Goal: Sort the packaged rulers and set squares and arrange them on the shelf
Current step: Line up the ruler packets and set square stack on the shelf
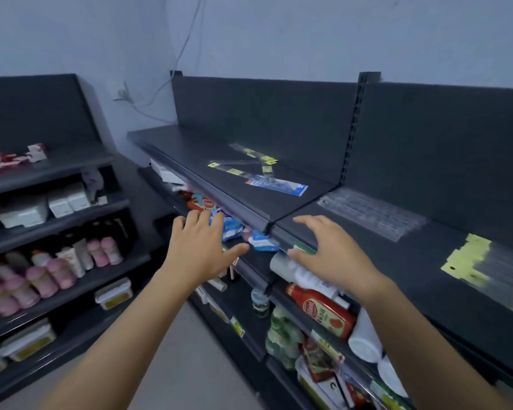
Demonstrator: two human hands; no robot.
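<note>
On the dark top shelf lie scattered clear packaged rulers with yellow tags and a blue-and-white packaged ruler. Further right lies a row of clear packages, and at the far right a stack of clear packaged rulers with yellow headers. My left hand hovers below the shelf's front edge, fingers spread, holding nothing. My right hand is also spread and empty, just at the shelf's front lip.
Under the top shelf sit blue packets, a red ketchup pouch, white bottles and jars. A second shelving unit on the left holds pink bottles and white boxes. A grey floor aisle runs between them.
</note>
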